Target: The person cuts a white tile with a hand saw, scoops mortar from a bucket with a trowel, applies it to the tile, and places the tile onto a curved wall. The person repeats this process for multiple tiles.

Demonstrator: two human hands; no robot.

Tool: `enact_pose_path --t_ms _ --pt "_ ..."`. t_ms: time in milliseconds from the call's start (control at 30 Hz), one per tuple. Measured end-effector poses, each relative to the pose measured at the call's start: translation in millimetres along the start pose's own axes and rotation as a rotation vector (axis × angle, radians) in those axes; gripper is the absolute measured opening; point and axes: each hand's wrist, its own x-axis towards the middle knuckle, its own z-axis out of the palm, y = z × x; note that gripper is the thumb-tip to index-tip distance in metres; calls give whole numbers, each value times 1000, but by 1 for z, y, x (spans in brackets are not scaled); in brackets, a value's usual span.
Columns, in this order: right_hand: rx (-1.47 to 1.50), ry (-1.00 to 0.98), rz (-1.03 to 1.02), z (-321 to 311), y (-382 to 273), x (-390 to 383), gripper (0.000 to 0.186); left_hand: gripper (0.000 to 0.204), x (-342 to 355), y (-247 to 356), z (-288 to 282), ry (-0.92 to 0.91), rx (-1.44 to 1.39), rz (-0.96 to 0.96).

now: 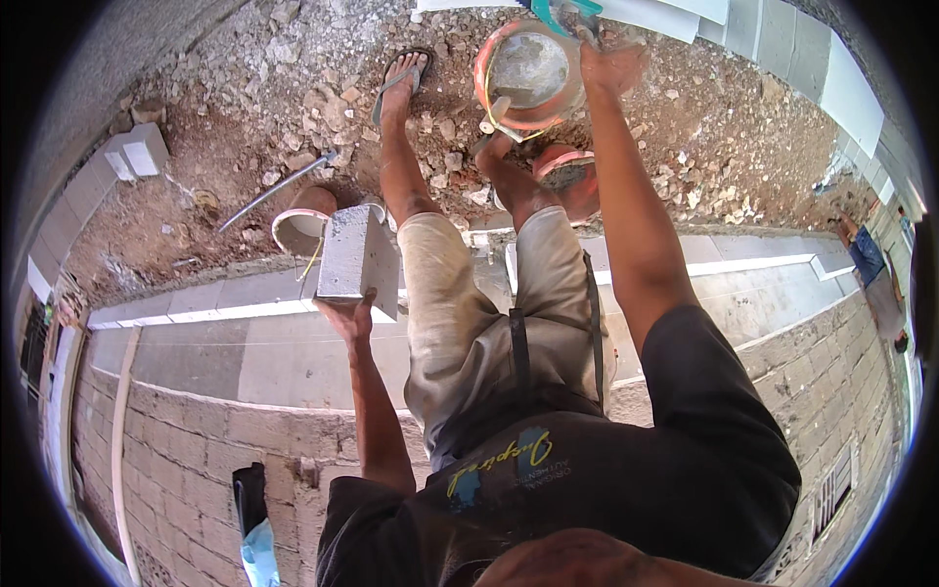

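My left hand (344, 315) holds a light grey block (342, 256) by its near end, above the row of pale blocks (235, 295) along the trench edge. Up at the top, my right hand (608, 68) is closed on a teal-handled tool (569, 14), whose far end is cut off by the frame. Just left of that hand sits a red-rimmed bucket (528, 70) with grey contents and a stick in it. A second red bucket (572, 181) with dark grey material is below it. A pale bucket (298, 227) stands beside the held block, partly hidden by it.
Rubble and soil (293, 108) surround my feet, with a metal bar (274, 191) lying there. Loose blocks (142, 152) are at left, pale panels (846, 93) at upper right. A block wall (176, 450) curves across the bottom. Another person (871, 259) is at far right.
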Motion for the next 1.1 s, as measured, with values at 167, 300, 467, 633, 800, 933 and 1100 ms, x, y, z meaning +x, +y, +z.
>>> enact_pose_path --t_ms 167,300,467,633,800,933,1100 --pt "636 -477 627 -5 74 -89 38 101 120 50 -7 -44 398 344" --pt "704 -823 837 41 95 -221 15 99 199 103 -12 -67 656 474" --pt "881 -309 677 68 51 -265 26 105 261 192 -26 -215 697 769" --pt "903 108 515 33 34 -222 38 106 284 258 -14 -224 896 735" --pt "703 -612 997 70 17 -216 78 104 303 288 14 -419 927 942" --pt "852 -472 1322 117 -20 -205 80 99 305 296 40 -657 899 1000" --pt "859 -377 1138 55 -32 -224 61 99 290 311 58 -836 947 1007"
